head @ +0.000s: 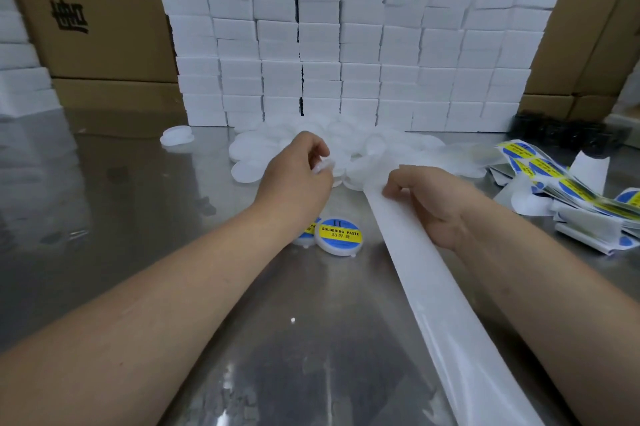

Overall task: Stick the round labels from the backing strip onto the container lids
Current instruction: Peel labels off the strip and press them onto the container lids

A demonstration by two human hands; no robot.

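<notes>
Steel covers the table (138, 200), shiny enough to mirror the stacks behind it. The person's left hand (294, 179) has its fingers curled round a plain white lid (323, 165), held just over the heap of bare lids (252, 151) in the middle of the table. The right hand (431, 207) pinches the upper end of a long backing strip (440, 287) between thumb and curled fingers. The strip runs from that hand down toward the near right edge, and the stretch I can see is bare white. Just this side of the left wrist lies a labelled lid (338, 236), blue and yellow, printed SOLDERING PASTE. A second labelled lid (307, 234) sits right beside it, half hidden under the wrist. Off to the right is a loose tangle of strip (585, 217) carrying blue and yellow round labels (516, 148). One stray lid (176, 136) lies apart on the left. A wall of white blocks (346, 54) stands at the back, with cardboard boxes (86, 27) beside and behind it
</notes>
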